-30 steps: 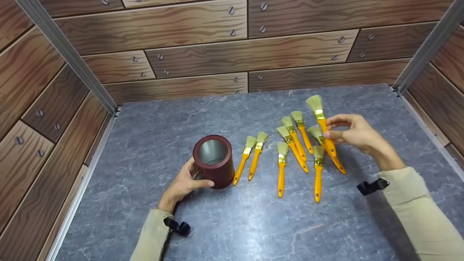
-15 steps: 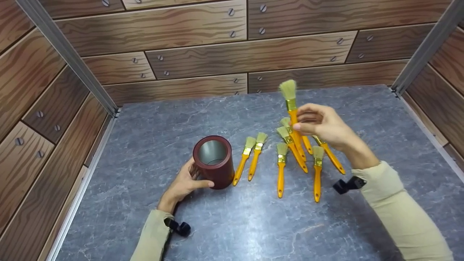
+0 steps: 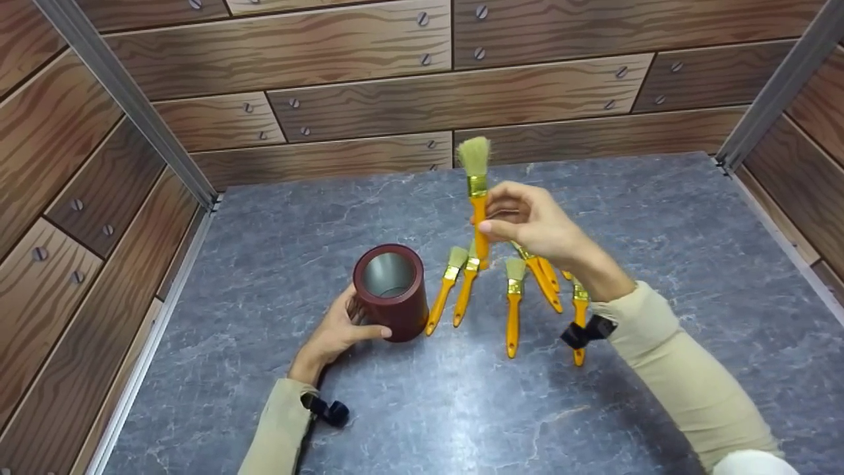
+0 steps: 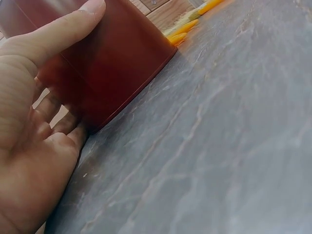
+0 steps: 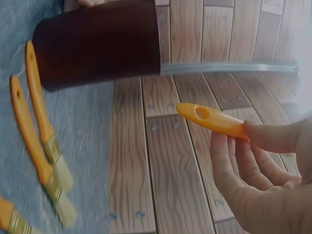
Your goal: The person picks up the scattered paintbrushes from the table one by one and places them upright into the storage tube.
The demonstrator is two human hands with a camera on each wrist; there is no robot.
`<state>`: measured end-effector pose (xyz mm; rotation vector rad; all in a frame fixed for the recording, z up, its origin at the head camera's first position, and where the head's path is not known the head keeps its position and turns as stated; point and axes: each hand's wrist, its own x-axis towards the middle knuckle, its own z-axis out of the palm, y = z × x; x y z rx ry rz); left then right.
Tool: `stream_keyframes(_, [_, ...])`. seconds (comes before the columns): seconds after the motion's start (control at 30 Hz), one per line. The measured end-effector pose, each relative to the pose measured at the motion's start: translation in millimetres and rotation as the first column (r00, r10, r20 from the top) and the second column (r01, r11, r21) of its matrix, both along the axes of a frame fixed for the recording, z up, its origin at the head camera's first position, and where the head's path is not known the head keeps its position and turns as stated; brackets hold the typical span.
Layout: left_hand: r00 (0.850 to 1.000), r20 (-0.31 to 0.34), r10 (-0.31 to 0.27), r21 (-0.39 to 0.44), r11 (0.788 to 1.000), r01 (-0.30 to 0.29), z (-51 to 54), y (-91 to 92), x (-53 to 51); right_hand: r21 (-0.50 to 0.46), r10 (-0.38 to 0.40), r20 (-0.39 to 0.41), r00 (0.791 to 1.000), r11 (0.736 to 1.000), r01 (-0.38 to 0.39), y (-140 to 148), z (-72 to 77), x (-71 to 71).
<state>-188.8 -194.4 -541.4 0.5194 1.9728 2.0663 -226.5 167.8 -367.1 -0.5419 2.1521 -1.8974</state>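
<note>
A dark red cylindrical cup (image 3: 405, 316) stands upright on the table, and nothing shows inside its grey interior. My left hand (image 3: 339, 328) grips its lower left side, the thumb across the front; the left wrist view shows the thumb on the cup wall (image 4: 122, 63). Above the table my right hand (image 3: 537, 221) pinches a paintbrush (image 3: 479, 204) by its orange handle, bristles up. In the right wrist view the handle's holed end (image 5: 209, 118) sticks out past the fingertips. Two paintbrushes (image 3: 445, 290) lie just right of the cup.
Further right lie another paintbrush (image 3: 513, 310) and several more, partly hidden beneath my right hand and wrist. One of these paintbrushes (image 3: 579, 310) is crossed by the black wrist camera (image 3: 588, 331). Wood-patterned walls (image 3: 369, 112) enclose the grey marbled table (image 3: 277, 231) at the back and sides.
My right hand has carried the paintbrush leftward from the right-hand group, and the brush now stands more upright. The left hand and the cup have stayed in place.
</note>
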Motion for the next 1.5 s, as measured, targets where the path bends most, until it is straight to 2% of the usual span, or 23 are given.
stream_keyframes(0.27, [1.0, 0.017, -0.004, -0.007, 1.0, 0.004, 1.1, 0.7, -0.7, -0.058, 0.03, -0.024, 0.999, 0.998, -0.031, -29.3, 5.1, 0.9])
stream_keyframes(0.4, [1.0, 0.024, 0.011, -0.013, 1.0, -0.01, 0.2, 0.0, 0.0, -0.058, 0.049, -0.032, 0.998, 0.997, -0.051, -41.8, 8.1, 2.7])
stream_keyframes(0.7, [1.0, 0.016, 0.005, -0.018, 1.0, -0.005, 0.6, -1.6, 1.6, -0.082, 0.086, -0.071, 0.994, 0.992, -0.091, -72.5, 11.8, 7.9])
stream_keyframes(0.87, [1.0, 0.025, 0.007, -0.024, 1.0, -0.006, 0.6, -0.3, 1.1, -0.081, 0.095, -0.123, 0.988, 0.991, -0.106, -88.6, 6.6, 9.5])
stream_keyframes(1.13, [1.0, 0.021, -0.014, -0.027, 1.0, 0.014, 1.8, 1.6, -0.7, -0.031, 0.097, -0.222, 0.97, 0.994, -0.106, -102.8, -10.0, 7.4])
stream_keyframes(1.3, [1.0, 0.024, -0.015, -0.031, 0.999, 0.016, 2.3, 1.0, -0.9, -0.02, 0.099, -0.227, 0.969, 0.994, -0.106, -105.8, -15.0, 6.9])
stream_keyframes(1.5, [0.999, 0.01, -0.035, -0.022, 0.999, 0.036, 0.7, -0.8, -0.4, -0.055, 0.115, -0.194, 0.974, 0.99, -0.128, -107.4, -19.0, 5.7])
